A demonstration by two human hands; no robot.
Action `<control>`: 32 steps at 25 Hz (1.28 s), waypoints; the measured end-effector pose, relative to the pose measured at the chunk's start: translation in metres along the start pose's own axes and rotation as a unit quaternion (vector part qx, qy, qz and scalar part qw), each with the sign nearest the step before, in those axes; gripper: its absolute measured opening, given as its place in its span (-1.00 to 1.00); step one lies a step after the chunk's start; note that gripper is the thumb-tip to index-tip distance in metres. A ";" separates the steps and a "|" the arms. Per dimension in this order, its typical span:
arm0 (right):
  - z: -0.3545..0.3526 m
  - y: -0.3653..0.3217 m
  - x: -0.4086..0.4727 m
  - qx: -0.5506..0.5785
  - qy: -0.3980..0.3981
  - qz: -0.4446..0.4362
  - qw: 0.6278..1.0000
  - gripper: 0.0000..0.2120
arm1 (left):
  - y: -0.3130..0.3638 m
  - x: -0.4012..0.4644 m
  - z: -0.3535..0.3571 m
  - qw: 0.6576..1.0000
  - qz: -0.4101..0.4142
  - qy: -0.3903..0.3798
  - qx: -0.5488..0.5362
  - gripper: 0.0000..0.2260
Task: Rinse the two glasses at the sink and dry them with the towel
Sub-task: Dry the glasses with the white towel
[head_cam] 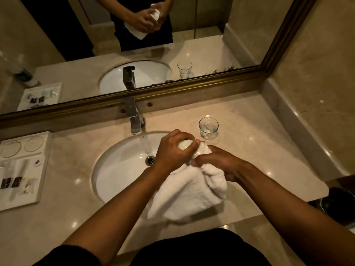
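A: Left hand (pixel 173 150) first. What's it doing?

B: Clamped around a clear drinking glass (pixel 187 145) wrapped in the white terry towel (pixel 189 191). Fingers curl over the top; towel fills the mouth of the glass, so mostly cloth shows, with a bit of clear rim at the right.

A: Right hand (pixel 219 164)?

B: Closed on a bunch of the same towel, right beside the glass, fingertips touching the left hand. The rest of the towel hangs down from both hands over the front right of the basin and the counter edge.

A: Where is this held?

B: Above the right rim of the white oval undermount sink (pixel 119 169).

A: Second glass?

B: A clear tumbler (pixel 208 126) stands upright on the beige marble countertop (pixel 259 146), right of the tap, just behind the hands and not touching them. Can't tell if it's wet.

A: Tap?

B: The square chrome faucet (pixel 134 118) is at the back of the sink, with a thin stream of water falling toward the drain (pixel 150 160).

A: Anything else?

B: A white amenity tray (pixel 23 167) with small packets sits on the counter far left. A gold-framed wall mirror (pixel 172 89) runs behind, reflecting the hands, towel, sink and tumbler. A dark bin (pixel 338 200) is at lower right, off the counter.
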State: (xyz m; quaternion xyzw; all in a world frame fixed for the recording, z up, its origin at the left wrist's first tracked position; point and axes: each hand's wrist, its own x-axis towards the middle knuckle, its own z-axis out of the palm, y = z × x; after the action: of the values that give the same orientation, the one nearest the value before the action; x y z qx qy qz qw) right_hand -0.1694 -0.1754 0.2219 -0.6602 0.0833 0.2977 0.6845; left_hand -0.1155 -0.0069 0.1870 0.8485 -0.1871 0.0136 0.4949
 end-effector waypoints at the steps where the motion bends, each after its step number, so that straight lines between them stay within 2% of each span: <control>1: 0.002 -0.001 -0.002 -0.029 -0.003 -0.010 1.000 -0.66 | -0.001 -0.004 0.004 0.998 0.031 0.045 0.011 -0.74; 2: 0.005 -0.001 -0.003 -0.078 0.011 -0.021 0.997 -0.68 | -0.001 -0.007 0.006 0.997 0.021 0.077 0.000 -0.75; 3: 0.008 -0.001 -0.003 -0.139 0.033 -0.024 0.989 -0.69 | 0.002 -0.009 0.007 0.995 -0.022 0.094 -0.023 -0.76; 5: 0.015 -0.001 -0.006 -0.251 0.058 -0.043 0.965 -0.64 | 0.007 -0.010 0.007 0.981 -0.154 0.089 -0.081 -0.77; 6: 0.017 0.000 -0.006 -0.336 0.062 -0.067 0.938 -0.57 | 0.009 -0.010 0.007 0.965 -0.223 0.070 -0.115 -0.75; 7: 0.019 0.002 -0.004 -0.448 0.062 -0.088 0.887 -0.51 | 0.012 -0.008 0.005 0.944 -0.292 0.046 -0.149 -0.71; 8: 0.020 0.004 -0.002 -0.565 0.061 -0.107 0.816 -0.51 | 0.013 -0.006 0.003 0.915 -0.361 0.017 -0.180 -0.69; 9: 0.022 0.007 -0.001 -0.652 0.063 -0.129 0.744 -0.53 | 0.014 -0.004 0.000 0.885 -0.422 -0.021 -0.195 -0.69; 10: 0.023 0.009 0.000 -0.704 0.068 -0.147 0.692 -0.55 | 0.014 -0.002 -0.003 0.858 -0.470 -0.065 -0.199 -0.70; 13: 0.019 0.015 -0.002 -0.755 0.094 -0.229 0.607 -0.59 | 0.010 -0.001 -0.011 0.771 -0.558 -0.215 -0.219 -0.73; 15: 0.006 0.020 -0.004 -0.754 0.131 -0.294 0.573 -0.56 | -0.002 -0.004 -0.015 0.711 -0.589 -0.263 -0.280 -0.66; 17: -0.009 0.025 -0.005 -0.732 0.187 -0.292 0.586 -0.46 | -0.014 -0.011 -0.018 0.666 -0.596 -0.257 -0.367 -0.59; 19: -0.018 0.026 -0.008 -0.689 0.254 -0.219 0.642 -0.32 | -0.019 -0.018 -0.021 0.643 -0.585 -0.206 -0.449 -0.60; 22: -0.020 0.026 -0.015 -0.560 0.268 -0.087 0.779 -0.11 | -0.007 -0.021 -0.013 0.662 -0.529 -0.122 -0.517 -0.64; 24: -0.015 0.032 -0.017 -0.497 0.236 -0.064 0.833 -0.07 | 0.005 -0.018 0.002 0.682 -0.487 -0.067 -0.542 -0.64; 27: -0.006 0.045 -0.017 -0.395 0.207 -0.080 0.892 -0.10 | 0.018 -0.015 0.029 0.698 -0.423 -0.018 -0.577 -0.58; 28: -0.007 0.050 -0.016 -0.355 0.211 -0.088 0.907 -0.13 | 0.020 -0.017 0.037 0.714 -0.409 -0.008 -0.569 -0.56; 29: -0.011 0.054 -0.015 -0.323 0.214 -0.095 0.917 -0.16 | 0.018 -0.020 0.044 0.748 -0.396 0.008 -0.532 -0.54; 32: -0.031 0.065 -0.014 -0.270 0.211 -0.107 0.933 -0.23 | 0.019 -0.028 0.052 0.889 -0.320 0.032 -0.327 -0.45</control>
State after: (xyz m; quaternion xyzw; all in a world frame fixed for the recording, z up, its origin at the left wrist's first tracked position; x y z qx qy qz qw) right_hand -0.2058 -0.2126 0.1698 -0.8727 0.0718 0.0879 0.4749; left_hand -0.1564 -0.0503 0.1704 0.6515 0.1164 -0.1801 0.7277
